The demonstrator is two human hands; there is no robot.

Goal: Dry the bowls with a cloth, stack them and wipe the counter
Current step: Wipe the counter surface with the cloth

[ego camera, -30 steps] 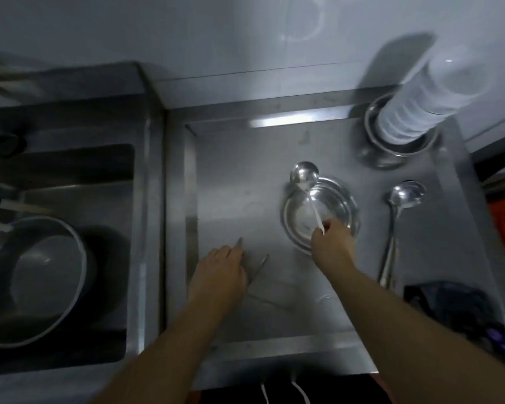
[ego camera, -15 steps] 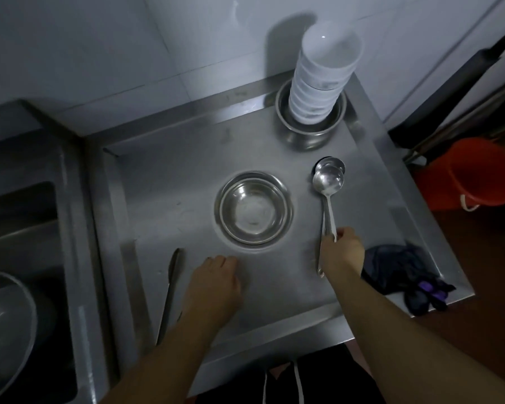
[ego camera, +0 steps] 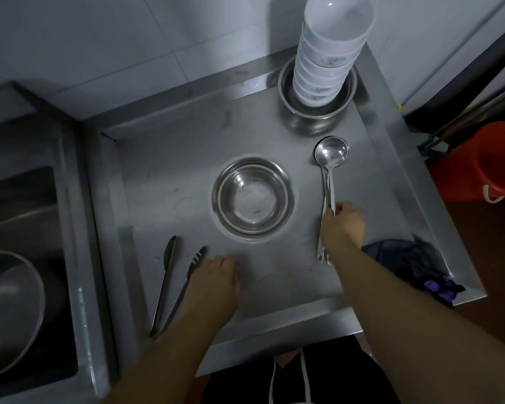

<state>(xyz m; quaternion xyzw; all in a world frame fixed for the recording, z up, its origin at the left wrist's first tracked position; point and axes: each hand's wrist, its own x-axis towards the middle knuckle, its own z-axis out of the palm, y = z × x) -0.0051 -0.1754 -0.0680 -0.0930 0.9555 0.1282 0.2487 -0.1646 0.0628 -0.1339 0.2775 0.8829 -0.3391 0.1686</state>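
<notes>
A steel bowl (ego camera: 252, 196) sits upright in the middle of the steel counter (ego camera: 172, 182). At the back right a tall stack of white bowls (ego camera: 330, 51) stands inside another steel bowl (ego camera: 318, 112). Two ladles (ego camera: 331, 154) lie side by side right of the middle bowl. My right hand (ego camera: 343, 225) pinches their handles halfway along. My left hand (ego camera: 213, 275) rests on the counter in front of the bowl, fingers bent, holding nothing. A dark cloth (ego camera: 414, 266) lies crumpled at the front right corner, just right of my right forearm.
A knife (ego camera: 165, 281) and a slotted utensil (ego camera: 184, 287) lie at the front left of the counter. A sink (ego camera: 27, 228) to the left holds a steel pot (ego camera: 9, 304). An orange bucket (ego camera: 499, 161) stands on the floor at the right.
My right hand carried a ladle from over the middle bowl to the right and laid it beside the other ladle. My left hand let go of the utensils and shifted right.
</notes>
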